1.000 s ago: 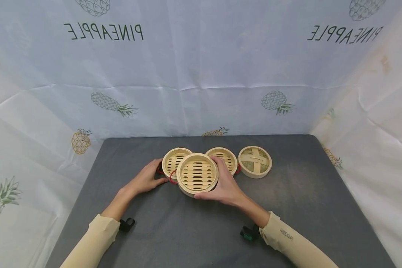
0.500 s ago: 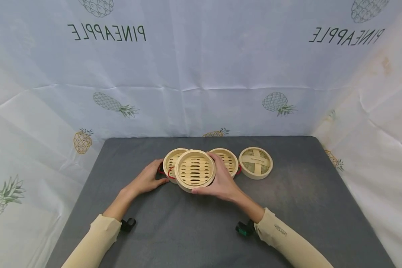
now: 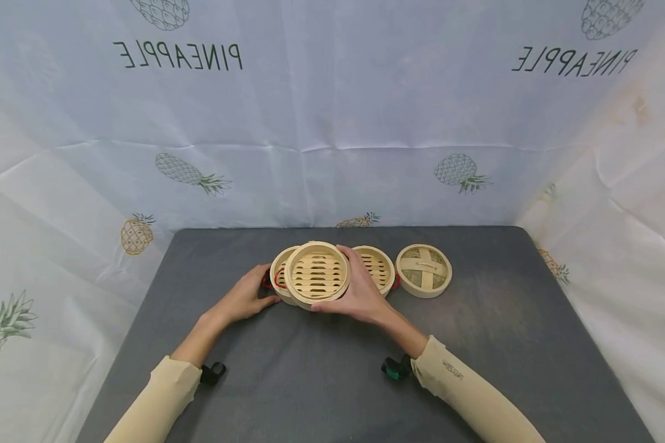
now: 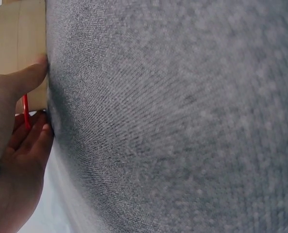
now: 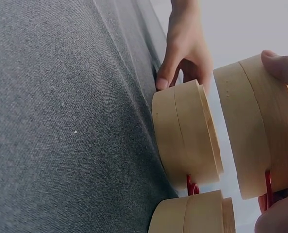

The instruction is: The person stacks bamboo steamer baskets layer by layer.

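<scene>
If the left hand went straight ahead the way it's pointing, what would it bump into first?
The left hand would first meet the round, pale bamboo steamer basket on the grey cloth; its thumb seems to touch it.

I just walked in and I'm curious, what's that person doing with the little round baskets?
The person's right hand is holding a bamboo basket up in the air, over a second basket but not touching it. The left hand grips the side of that second basket, which sits on the grey table. A third basket sits just to its right, and a round woven lid with crossed strips is further right.
</scene>
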